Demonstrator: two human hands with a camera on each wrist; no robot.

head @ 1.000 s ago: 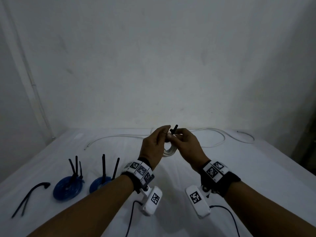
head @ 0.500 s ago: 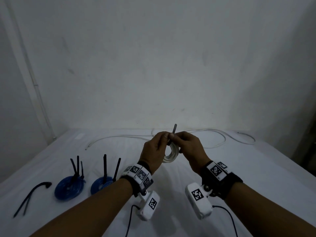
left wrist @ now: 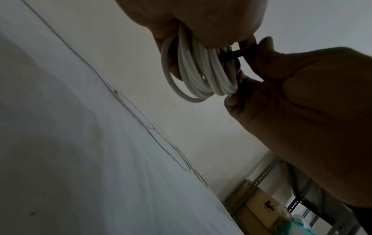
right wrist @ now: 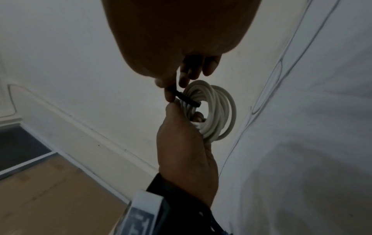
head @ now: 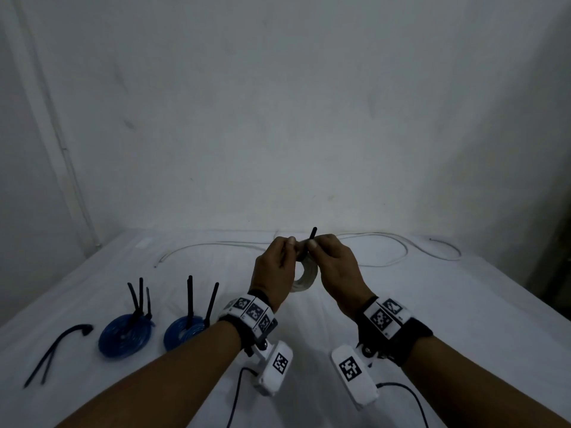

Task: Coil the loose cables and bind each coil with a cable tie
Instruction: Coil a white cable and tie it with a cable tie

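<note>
A white cable coil [head: 309,274] hangs between both hands above the white table. My left hand [head: 290,242] grips the top of the coil [right wrist: 218,111], with fingers hooked through its middle. A black cable tie [head: 313,235] wraps the coil's top, its tail sticking straight up. My right hand [head: 312,244] pinches the tie [right wrist: 186,99] where it crosses the strands. In the left wrist view the tie [left wrist: 231,55] runs from the coil [left wrist: 201,73] into the right hand's fingers [left wrist: 265,46].
Two blue coils [head: 125,336] [head: 185,333] lie at the left, with black tie tails standing up. Loose black ties [head: 52,350] lie at the far left. A loose white cable [head: 386,247] snakes along the table's back edge by the wall.
The tie's tail, a short slanted stub a second ago, now stands straight up between the fingertips. The coil hangs lower between the two hands.
</note>
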